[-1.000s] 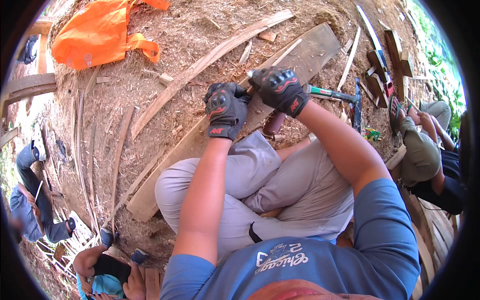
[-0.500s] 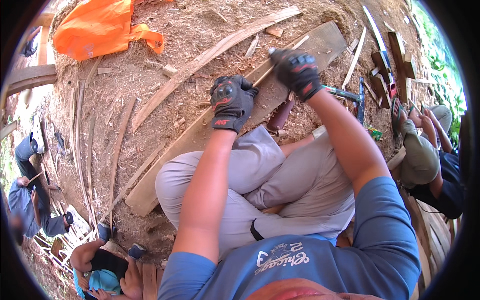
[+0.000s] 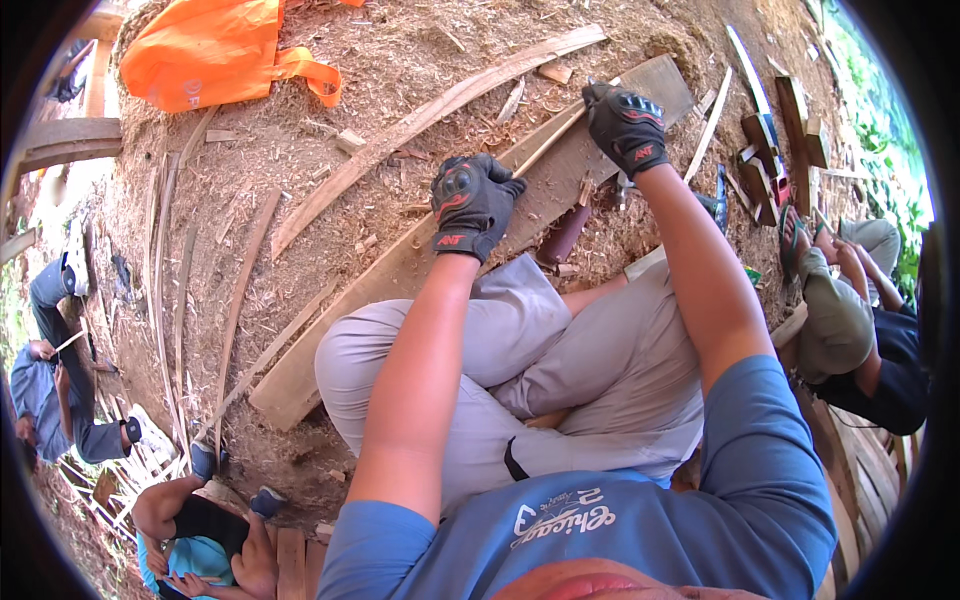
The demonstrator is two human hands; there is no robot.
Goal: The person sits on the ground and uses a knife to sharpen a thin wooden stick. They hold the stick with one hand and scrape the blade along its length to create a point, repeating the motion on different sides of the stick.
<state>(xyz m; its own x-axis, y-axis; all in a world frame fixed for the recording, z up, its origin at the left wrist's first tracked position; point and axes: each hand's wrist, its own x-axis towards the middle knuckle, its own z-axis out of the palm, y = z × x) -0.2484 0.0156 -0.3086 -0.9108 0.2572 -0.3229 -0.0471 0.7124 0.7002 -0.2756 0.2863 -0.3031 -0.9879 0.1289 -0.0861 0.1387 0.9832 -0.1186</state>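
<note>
Head view: we see a long flat wooden plank (image 3: 400,275) lying on the sawdust-strewn ground (image 3: 400,60), its long axis running from 7 o'clock up to 1 o'clock. Our gloved left hand (image 3: 470,205) presses on it, fingers curled together over a thin pale wood strip (image 3: 545,145). Our gloved right hand (image 3: 626,125) hovers near the plank's far end, fist closed; what it grips is hidden. Our knees cover the plank's near edge.

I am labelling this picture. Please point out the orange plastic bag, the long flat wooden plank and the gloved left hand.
orange plastic bag (image 3: 205,50), head view, middle.
long flat wooden plank (image 3: 395,280), head view, bare face.
left hand (image 3: 470,200), head view, glove back.
</note>
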